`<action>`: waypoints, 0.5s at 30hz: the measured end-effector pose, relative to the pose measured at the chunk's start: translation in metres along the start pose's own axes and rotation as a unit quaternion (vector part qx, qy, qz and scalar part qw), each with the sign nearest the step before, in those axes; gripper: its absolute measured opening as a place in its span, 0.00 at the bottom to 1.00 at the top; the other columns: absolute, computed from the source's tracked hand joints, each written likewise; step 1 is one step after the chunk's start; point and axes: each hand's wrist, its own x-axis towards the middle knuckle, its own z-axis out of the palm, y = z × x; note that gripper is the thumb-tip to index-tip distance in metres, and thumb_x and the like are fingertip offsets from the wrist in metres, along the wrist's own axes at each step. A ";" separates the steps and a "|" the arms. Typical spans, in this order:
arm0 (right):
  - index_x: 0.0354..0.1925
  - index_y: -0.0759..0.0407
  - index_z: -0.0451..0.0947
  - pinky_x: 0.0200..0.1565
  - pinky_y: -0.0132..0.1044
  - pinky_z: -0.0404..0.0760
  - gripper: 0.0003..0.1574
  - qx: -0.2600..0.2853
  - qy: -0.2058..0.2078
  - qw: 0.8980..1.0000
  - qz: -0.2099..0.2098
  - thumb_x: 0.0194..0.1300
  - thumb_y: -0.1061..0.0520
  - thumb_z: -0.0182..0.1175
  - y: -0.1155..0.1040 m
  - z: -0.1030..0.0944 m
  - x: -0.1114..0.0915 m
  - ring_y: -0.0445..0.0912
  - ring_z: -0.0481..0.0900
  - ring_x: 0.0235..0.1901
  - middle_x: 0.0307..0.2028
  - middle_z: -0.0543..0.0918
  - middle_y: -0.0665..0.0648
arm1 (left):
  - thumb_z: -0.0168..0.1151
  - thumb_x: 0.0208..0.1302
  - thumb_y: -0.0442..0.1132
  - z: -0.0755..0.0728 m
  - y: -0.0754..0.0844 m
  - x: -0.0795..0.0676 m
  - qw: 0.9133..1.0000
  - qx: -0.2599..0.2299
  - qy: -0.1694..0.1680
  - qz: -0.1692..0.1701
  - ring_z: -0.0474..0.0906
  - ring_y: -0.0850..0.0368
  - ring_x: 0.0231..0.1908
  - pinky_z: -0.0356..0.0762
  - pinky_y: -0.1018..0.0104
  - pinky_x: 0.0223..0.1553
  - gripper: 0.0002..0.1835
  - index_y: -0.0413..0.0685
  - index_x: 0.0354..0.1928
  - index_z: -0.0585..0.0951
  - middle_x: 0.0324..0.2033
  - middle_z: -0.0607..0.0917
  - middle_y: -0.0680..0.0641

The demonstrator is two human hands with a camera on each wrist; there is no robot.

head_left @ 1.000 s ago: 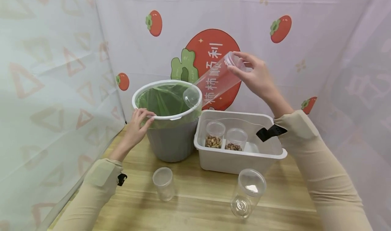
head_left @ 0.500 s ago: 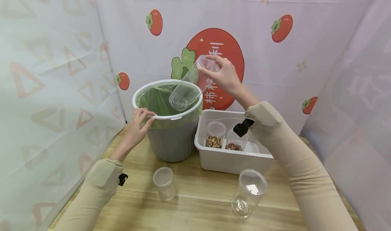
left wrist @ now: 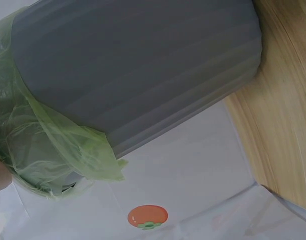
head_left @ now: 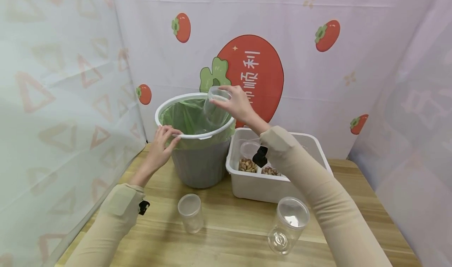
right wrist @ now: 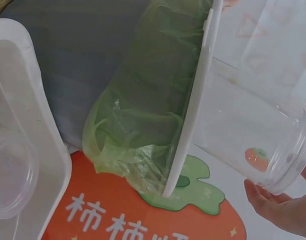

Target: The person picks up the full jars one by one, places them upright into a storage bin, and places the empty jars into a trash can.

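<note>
A clear plastic jar (head_left: pixel 213 112) tilts down into the grey trash can (head_left: pixel 201 165), with its base below the white rim. My right hand (head_left: pixel 238 104) holds that jar by its threaded neck, fingers and thumb on either side; nothing shows inside it. In the right wrist view the jar (right wrist: pixel 243 120) passes behind the can's rim (right wrist: pixel 195 105). A green bag (head_left: pixel 180 112) lines the can and folds over its edge. At the near left of the rim, my left hand (head_left: pixel 160 147) grips with its fingers over the edge.
Right of the can stands a white bin (head_left: pixel 261 188) with two clear jars holding nuts (head_left: pixel 248 166), partly hidden by my right arm. In front on the wooden table (head_left: pixel 233 235) stand a small clear jar (head_left: pixel 191 216) and a larger one (head_left: pixel 287 226). Curtains hang around.
My right hand has carried the jar left and down, from beside the can's right rim to inside its opening. The left hand has stayed on the rim.
</note>
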 end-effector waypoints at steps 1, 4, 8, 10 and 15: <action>0.53 0.60 0.71 0.43 0.41 0.68 0.31 0.001 -0.003 1.000 0.003 0.52 0.48 0.63 0.001 0.002 0.000 0.50 0.66 0.46 0.48 0.73 0.60 | 0.54 0.58 0.29 0.000 0.000 0.000 1.000 0.000 0.001 0.000 0.62 0.41 0.48 0.39 0.46 0.61 0.06 0.36 0.37 0.76 0.37 0.71 0.38; 0.54 0.61 0.71 0.49 0.42 0.67 0.32 -0.013 -0.021 1.000 0.011 0.53 0.47 0.62 0.003 0.008 0.000 0.50 0.66 0.51 0.50 0.73 0.60 | 0.54 0.58 0.28 0.000 0.000 0.000 1.000 0.000 0.003 0.001 0.62 0.41 0.49 0.38 0.45 0.61 0.06 0.35 0.37 0.76 0.36 0.71 0.38; 0.55 0.61 0.69 0.52 0.42 0.66 0.32 -0.018 -0.050 0.998 0.023 0.56 0.47 0.60 0.006 0.010 -0.001 0.51 0.66 0.54 0.53 0.72 0.59 | 0.54 0.57 0.28 0.000 0.000 0.000 1.000 -0.001 0.005 0.002 0.61 0.40 0.48 0.40 0.44 0.60 0.06 0.35 0.37 0.76 0.36 0.71 0.37; 0.55 0.60 0.69 0.52 0.43 0.67 0.30 -0.013 -0.067 0.997 0.029 0.57 0.48 0.58 0.007 0.009 -0.004 0.51 0.66 0.55 0.54 0.71 0.59 | 0.54 0.56 0.27 0.000 0.001 0.000 1.000 0.000 0.006 0.001 0.61 0.40 0.48 0.41 0.44 0.59 0.06 0.34 0.36 0.76 0.36 0.71 0.37; 0.53 0.59 0.72 0.50 0.43 0.68 0.24 -0.012 -0.111 0.993 0.023 0.59 0.52 0.57 0.010 0.001 -0.017 0.52 0.68 0.53 0.52 0.73 0.59 | 0.54 0.56 0.27 0.002 0.001 0.001 1.000 -0.002 0.007 -0.004 0.61 0.40 0.49 0.42 0.45 0.60 0.06 0.34 0.37 0.76 0.36 0.71 0.37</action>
